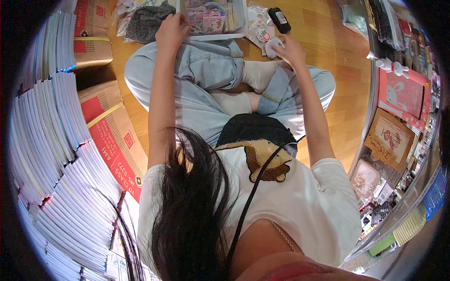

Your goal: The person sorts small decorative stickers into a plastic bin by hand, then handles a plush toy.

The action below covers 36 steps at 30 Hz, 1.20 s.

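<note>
My left hand [172, 30] is at the near left corner of a white plastic bin [220, 36], its fingers bent round the rim. Inside the bin stand several colourful printed packets [206, 21], pink and purple. A dark grey fuzzy cloth item [149, 22] lies just left of that hand. My right hand [291, 50] pinches a small white round piece [273, 48], whose kind I cannot make out. Beneath and beyond it, clear packets with stickers [262, 33] lie on the floor. A small black device with a white label [280, 20] sits past my right fingers.
My crossed legs in jeans [197, 70] fill the space before me, with a black mesh item [255, 129] in my lap. Stacked notebooks [42, 136] and cardboard cartons [112, 126] line the left. At right, a glass-fronted shelf holds a pink rabbit frame [402, 96] and a brown frame [390, 136].
</note>
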Each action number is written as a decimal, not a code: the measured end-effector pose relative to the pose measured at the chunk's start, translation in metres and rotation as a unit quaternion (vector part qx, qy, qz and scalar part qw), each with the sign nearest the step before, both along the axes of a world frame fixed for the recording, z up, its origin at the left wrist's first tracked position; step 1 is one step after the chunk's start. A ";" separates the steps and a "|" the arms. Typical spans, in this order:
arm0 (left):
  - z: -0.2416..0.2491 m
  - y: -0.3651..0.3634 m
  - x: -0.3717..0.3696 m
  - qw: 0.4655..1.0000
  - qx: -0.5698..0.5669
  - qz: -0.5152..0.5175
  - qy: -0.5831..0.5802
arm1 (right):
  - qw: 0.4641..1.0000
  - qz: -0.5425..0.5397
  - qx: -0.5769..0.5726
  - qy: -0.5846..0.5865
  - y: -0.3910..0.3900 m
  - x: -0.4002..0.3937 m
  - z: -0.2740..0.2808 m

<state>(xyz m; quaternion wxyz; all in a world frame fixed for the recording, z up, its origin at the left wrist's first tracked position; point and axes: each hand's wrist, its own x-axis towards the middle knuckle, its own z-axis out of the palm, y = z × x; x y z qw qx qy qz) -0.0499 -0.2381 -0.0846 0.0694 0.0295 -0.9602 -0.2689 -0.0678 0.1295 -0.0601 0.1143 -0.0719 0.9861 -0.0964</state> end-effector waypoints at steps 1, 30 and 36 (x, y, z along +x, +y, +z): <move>-0.002 -0.001 0.000 1.000 -0.001 -0.001 0.003 | 1.000 0.011 0.019 0.003 0.005 0.003 -0.010; 0.005 0.003 0.002 1.000 -0.008 0.013 -0.004 | 0.781 0.030 -0.606 -0.149 -0.093 -0.024 0.058; 0.005 0.004 0.003 1.000 -0.012 0.012 -0.003 | 0.941 0.065 -0.297 -0.149 -0.122 -0.014 0.092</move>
